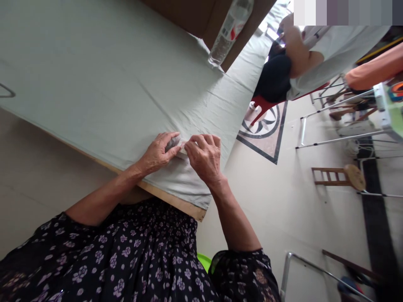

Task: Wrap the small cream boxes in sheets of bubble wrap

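Small dark-grey rounded piece [172, 142], gripped between curved, slightly parted left fingers [170, 135]; looks light, firmness unclear, probably best held by opposite edges. Right fingers [195, 142] pinched just beside, hold unclear.

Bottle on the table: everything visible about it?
The bottle is clear, apparently plastic, with a label showing red and a dark barcode-like patch. It appears to stand on the pale cloth, beside the brown panel; whether they touch is unclear. The picture's top edge cuts it off, hiding any cap. I can't tell how full it is.
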Demonstrator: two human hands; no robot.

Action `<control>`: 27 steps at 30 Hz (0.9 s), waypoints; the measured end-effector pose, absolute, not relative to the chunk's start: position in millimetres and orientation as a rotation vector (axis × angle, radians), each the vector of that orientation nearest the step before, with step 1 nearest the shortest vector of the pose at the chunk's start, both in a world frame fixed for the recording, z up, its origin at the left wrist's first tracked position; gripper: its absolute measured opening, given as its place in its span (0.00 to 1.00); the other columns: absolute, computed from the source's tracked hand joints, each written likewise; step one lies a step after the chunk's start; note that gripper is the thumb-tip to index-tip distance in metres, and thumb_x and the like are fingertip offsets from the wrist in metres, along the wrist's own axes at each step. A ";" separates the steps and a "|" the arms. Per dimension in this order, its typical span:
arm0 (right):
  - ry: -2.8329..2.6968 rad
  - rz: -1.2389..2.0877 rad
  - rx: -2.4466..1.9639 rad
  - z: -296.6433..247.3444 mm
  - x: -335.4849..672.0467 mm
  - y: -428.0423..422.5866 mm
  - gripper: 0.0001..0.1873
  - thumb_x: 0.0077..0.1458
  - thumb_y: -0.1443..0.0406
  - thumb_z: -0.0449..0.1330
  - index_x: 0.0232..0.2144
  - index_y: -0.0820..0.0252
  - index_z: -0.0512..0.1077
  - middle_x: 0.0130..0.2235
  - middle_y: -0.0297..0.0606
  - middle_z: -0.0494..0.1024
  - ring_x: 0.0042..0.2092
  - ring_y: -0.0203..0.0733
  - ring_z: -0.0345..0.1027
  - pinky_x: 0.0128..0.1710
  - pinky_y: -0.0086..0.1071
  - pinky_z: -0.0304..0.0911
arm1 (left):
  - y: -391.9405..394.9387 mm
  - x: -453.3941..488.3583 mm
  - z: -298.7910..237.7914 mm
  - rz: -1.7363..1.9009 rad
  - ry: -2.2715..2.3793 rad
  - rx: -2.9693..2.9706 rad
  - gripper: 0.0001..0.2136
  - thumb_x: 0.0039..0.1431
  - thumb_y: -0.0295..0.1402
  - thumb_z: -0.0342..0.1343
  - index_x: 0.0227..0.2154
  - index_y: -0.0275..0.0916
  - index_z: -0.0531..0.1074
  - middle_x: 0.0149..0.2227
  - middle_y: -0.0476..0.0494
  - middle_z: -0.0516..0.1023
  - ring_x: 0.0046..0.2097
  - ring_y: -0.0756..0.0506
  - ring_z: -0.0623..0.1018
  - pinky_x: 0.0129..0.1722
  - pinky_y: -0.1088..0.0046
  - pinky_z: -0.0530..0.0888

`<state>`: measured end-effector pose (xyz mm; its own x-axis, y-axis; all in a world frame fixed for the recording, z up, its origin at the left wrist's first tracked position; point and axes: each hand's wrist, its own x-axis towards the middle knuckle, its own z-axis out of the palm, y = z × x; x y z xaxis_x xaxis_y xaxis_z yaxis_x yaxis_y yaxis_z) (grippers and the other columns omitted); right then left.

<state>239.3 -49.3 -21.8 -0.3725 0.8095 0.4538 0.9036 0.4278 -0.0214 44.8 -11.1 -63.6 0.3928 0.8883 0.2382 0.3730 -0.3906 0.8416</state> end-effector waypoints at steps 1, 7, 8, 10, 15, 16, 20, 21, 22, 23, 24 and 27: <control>-2.288 -0.318 -1.470 -23.5 239.6 -47.7 0.13 0.74 0.65 0.55 0.35 0.54 0.76 0.42 0.37 0.82 0.47 0.45 0.68 0.52 0.42 0.55 | -10.8 45.0 -64.3 0.925 1.075 1.946 0.19 0.68 0.41 0.57 0.57 0.38 0.75 0.56 0.36 0.81 0.58 0.39 0.79 0.63 0.56 0.75; -2.130 -0.200 -1.578 -26.7 247.5 -33.1 0.13 0.75 0.64 0.49 0.39 0.55 0.72 0.44 0.41 0.81 0.46 0.46 0.70 0.51 0.41 0.57 | -11.6 45.1 -63.2 0.953 1.059 1.970 0.20 0.65 0.38 0.59 0.58 0.37 0.74 0.56 0.35 0.81 0.58 0.38 0.79 0.63 0.55 0.75; -2.106 -0.190 -1.595 -24.8 249.2 -29.7 0.13 0.75 0.64 0.49 0.39 0.55 0.71 0.45 0.41 0.81 0.46 0.46 0.70 0.52 0.42 0.58 | -12.2 44.7 -62.9 0.956 1.055 1.966 0.21 0.64 0.38 0.60 0.58 0.37 0.74 0.57 0.35 0.81 0.59 0.38 0.79 0.63 0.55 0.75; -2.082 -0.194 -1.610 -19.0 252.2 -22.4 0.13 0.75 0.64 0.48 0.38 0.55 0.70 0.45 0.41 0.80 0.46 0.46 0.70 0.52 0.42 0.58 | -13.3 43.5 -62.9 0.960 1.030 1.940 0.24 0.61 0.37 0.62 0.60 0.37 0.73 0.59 0.34 0.79 0.60 0.37 0.79 0.64 0.55 0.75; -2.077 -0.238 -1.622 -0.4 258.1 -4.1 0.15 0.76 0.63 0.45 0.39 0.56 0.69 0.46 0.44 0.78 0.48 0.48 0.70 0.54 0.45 0.59 | -13.8 40.6 -66.0 0.946 0.853 1.837 0.35 0.56 0.34 0.64 0.68 0.40 0.67 0.64 0.35 0.75 0.63 0.36 0.77 0.66 0.55 0.73; -2.074 -0.243 -1.629 3.0 259.2 -0.9 0.15 0.76 0.63 0.44 0.40 0.56 0.69 0.47 0.44 0.78 0.49 0.49 0.70 0.55 0.45 0.59 | -13.7 40.3 -66.6 0.944 0.809 1.821 0.36 0.56 0.34 0.64 0.68 0.41 0.66 0.65 0.35 0.74 0.64 0.37 0.77 0.67 0.55 0.73; -2.071 -0.253 -1.661 13.7 265.5 10.9 0.16 0.76 0.61 0.43 0.41 0.56 0.69 0.48 0.45 0.77 0.51 0.50 0.69 0.56 0.47 0.59 | -14.1 39.8 -67.1 0.966 0.700 1.737 0.37 0.57 0.37 0.66 0.70 0.46 0.63 0.70 0.37 0.69 0.68 0.37 0.72 0.69 0.56 0.70; -2.070 -0.251 -1.667 15.5 267.8 14.1 0.16 0.76 0.61 0.43 0.42 0.56 0.69 0.48 0.46 0.77 0.51 0.50 0.69 0.56 0.48 0.60 | -14.4 39.5 -66.6 0.969 0.694 1.715 0.37 0.57 0.38 0.66 0.70 0.46 0.63 0.70 0.37 0.69 0.68 0.36 0.72 0.69 0.55 0.70; -2.068 -0.247 -1.672 16.8 270.4 17.8 0.16 0.76 0.61 0.43 0.42 0.56 0.69 0.48 0.46 0.77 0.52 0.51 0.69 0.57 0.49 0.60 | -14.7 39.1 -65.7 0.965 0.700 1.697 0.37 0.57 0.40 0.67 0.69 0.46 0.63 0.69 0.37 0.69 0.67 0.36 0.73 0.68 0.55 0.70; -2.063 -0.240 -1.674 17.5 273.3 22.0 0.16 0.76 0.60 0.43 0.42 0.56 0.70 0.49 0.46 0.77 0.53 0.52 0.69 0.57 0.50 0.60 | -15.1 38.6 -64.5 0.951 0.714 1.687 0.36 0.57 0.41 0.67 0.68 0.46 0.64 0.69 0.36 0.70 0.65 0.36 0.74 0.67 0.55 0.71; -2.055 -0.232 -1.671 17.7 276.5 26.8 0.17 0.76 0.60 0.44 0.42 0.56 0.70 0.49 0.46 0.76 0.53 0.52 0.69 0.57 0.50 0.60 | -15.4 38.1 -62.9 0.929 0.732 1.685 0.34 0.57 0.42 0.67 0.66 0.45 0.66 0.67 0.36 0.71 0.63 0.36 0.76 0.65 0.55 0.72; -2.032 -0.193 -1.637 15.3 285.6 41.9 0.17 0.76 0.58 0.45 0.42 0.56 0.71 0.48 0.45 0.76 0.53 0.52 0.69 0.56 0.52 0.61 | -15.8 36.8 -58.3 0.823 0.775 1.687 0.29 0.59 0.45 0.65 0.60 0.40 0.71 0.58 0.36 0.79 0.55 0.38 0.80 0.59 0.58 0.76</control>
<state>285.6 41.9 15.3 -0.1348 0.8692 0.4757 0.9433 0.2595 -0.2068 36.8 -15.8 -58.3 0.5524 0.8211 0.1437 0.0950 -0.2333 0.9678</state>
